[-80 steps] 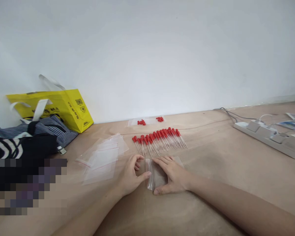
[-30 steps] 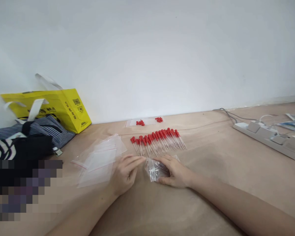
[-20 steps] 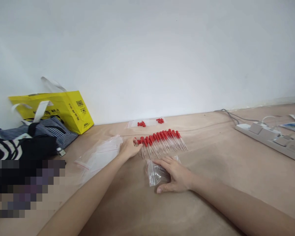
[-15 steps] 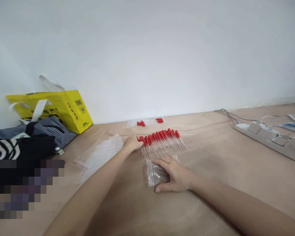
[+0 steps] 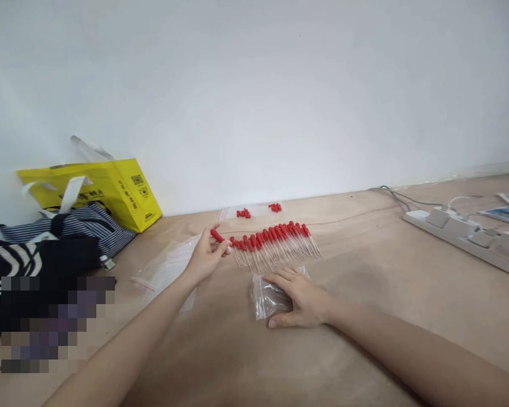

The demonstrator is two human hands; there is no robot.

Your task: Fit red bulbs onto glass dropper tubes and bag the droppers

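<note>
One dropper [image 5: 216, 234] (red-bulbed) held between left fingers [image 5: 223, 246].

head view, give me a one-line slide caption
Left hand holds a red-topped dropper as the right hand rests on a clear plastic bag.

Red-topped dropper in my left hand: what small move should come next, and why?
Probably carry the red-topped dropper toward the clear bag: the left hand holds it, while the right hand rests on the bag, leaving its left end uncovered.
</note>
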